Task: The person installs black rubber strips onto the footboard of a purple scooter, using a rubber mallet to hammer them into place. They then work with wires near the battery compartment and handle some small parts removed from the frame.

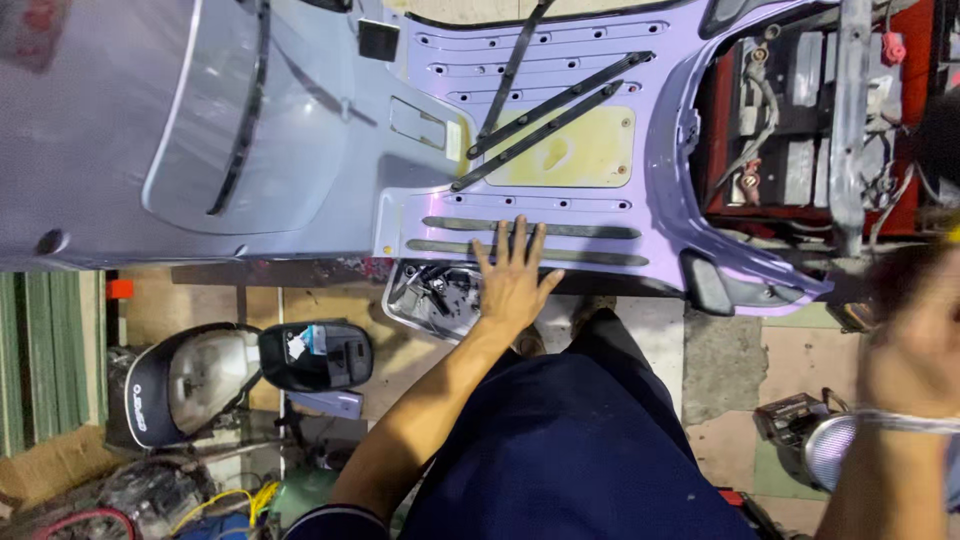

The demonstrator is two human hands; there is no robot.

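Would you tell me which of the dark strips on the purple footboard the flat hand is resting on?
The left hand rests on the two horizontal strips nearest the person; the three diagonal strips farther up are untouched.

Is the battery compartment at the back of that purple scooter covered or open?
Open. The battery compartment has no cover or seat over it: batteries and loose wiring show inside its red frame, with a grey bar crossing above.

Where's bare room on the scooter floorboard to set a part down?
The yellowish centre panel is bare, bordered by the diagonal black strips on its left. The left hand lies flat over the near rubber strips. The battery bay is crowded with wires. The right hand is blurred.
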